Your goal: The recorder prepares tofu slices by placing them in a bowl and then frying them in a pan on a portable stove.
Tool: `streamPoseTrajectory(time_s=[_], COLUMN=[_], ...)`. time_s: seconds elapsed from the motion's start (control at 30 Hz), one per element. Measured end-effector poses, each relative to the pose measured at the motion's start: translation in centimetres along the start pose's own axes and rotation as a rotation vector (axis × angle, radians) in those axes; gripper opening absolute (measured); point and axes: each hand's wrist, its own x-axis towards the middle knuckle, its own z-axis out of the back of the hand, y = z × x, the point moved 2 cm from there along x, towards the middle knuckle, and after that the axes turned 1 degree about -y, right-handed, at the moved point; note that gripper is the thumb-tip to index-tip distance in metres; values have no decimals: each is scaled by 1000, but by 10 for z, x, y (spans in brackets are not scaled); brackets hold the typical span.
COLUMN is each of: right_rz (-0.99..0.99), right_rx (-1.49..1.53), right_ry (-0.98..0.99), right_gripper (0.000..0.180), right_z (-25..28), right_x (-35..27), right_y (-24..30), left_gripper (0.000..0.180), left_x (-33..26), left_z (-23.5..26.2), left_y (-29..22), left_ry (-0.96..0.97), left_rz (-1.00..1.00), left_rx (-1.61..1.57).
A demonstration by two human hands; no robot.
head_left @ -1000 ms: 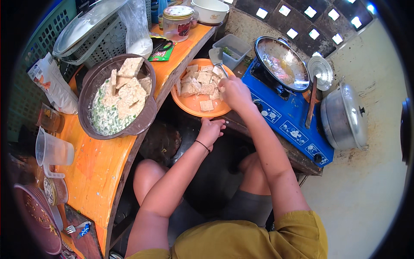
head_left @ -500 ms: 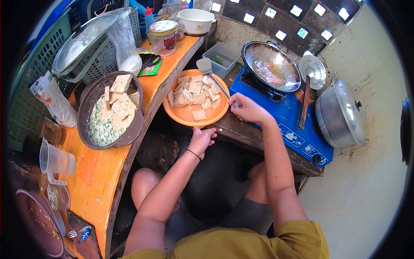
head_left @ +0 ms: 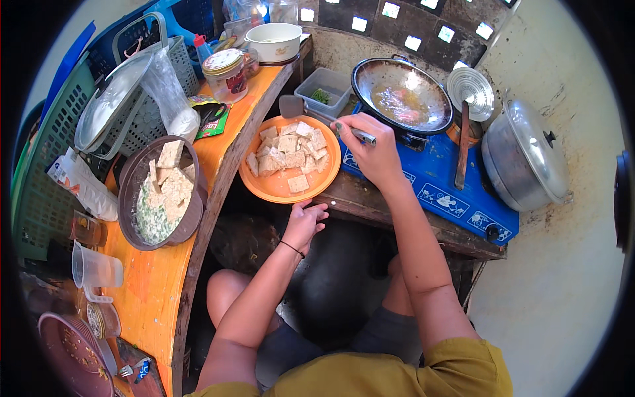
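Observation:
My left hand (head_left: pixel 305 221) holds the near rim of an orange plate (head_left: pixel 271 191) from below. Several pale tofu squares (head_left: pixel 289 153) lie on the plate. My right hand (head_left: pixel 372 149) is closed on the metal handle of a spatula (head_left: pixel 295 107), whose flat blade rests at the plate's far edge. Just right of that hand, a dark wok (head_left: pixel 402 95) with oil and something frying sits on a blue gas stove (head_left: pixel 442 182).
A brown bowl (head_left: pixel 130 182) with tofu pieces and chopped greens sits on the orange counter (head_left: pixel 149 289). A silver lidded pot (head_left: pixel 524 156), a ladle (head_left: pixel 468 98), a small green container (head_left: pixel 322 88), a jar (head_left: pixel 225 71), a white bowl (head_left: pixel 274 40), baskets (head_left: pixel 46 165) and a plastic jug (head_left: pixel 96 269) stand around.
The view has shifted, so plate and stove sit lower in the picture. My right hand has moved from the plate's right edge to grip the spatula handle. My left hand stays under the plate rim.

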Motion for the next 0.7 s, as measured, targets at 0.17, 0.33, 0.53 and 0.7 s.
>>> streamPoseTrajectory(time_s=[0.17, 0.33, 0.53, 0.7], right_rz=[175, 114, 4, -260], right_rx=[-186, -270, -570, -487], right_ry=[-109, -346, -472, -466], right_gripper=[12, 15, 18, 26], right_z=[44, 103, 151, 159], right_x=[9, 12, -2, -6], right_y=[41, 10, -54, -73], left_gripper=[60, 62, 61, 55], left_x=[-9, -13, -14, -9], left_z=[-4, -5, -10, -16], left_y=[-2, 0, 5, 11], left_ry=[16, 41, 63, 69], left_rz=[2, -2, 14, 18], left_rx=[-4, 5, 29, 49])
